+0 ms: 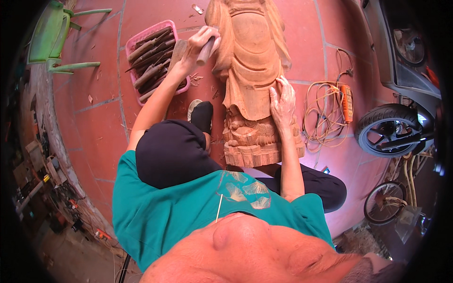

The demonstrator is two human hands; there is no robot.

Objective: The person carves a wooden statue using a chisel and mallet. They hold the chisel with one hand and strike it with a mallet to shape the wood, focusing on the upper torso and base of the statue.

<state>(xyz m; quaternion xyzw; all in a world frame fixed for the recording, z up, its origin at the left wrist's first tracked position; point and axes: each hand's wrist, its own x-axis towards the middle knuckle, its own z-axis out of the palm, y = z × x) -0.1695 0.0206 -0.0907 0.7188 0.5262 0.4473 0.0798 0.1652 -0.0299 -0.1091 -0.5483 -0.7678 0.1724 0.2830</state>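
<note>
Right of the wooden carving [252,37]: floor [309,42] open at the far end, pinched nearer by the coiled cable [322,118] and orange control box [347,103]; motorbike wheel [389,129] bounds the right. Left gap is tight: tool basket [171,26] on one side, left hand [196,42] in it, foot [203,116] and bent knee [174,148] nearer. Open lane between basket and green chair [49,35].

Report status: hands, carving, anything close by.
Left hand gripping round wooden handle. Right hand resting against carved statue. Pink tool basket close by, left side.
</note>
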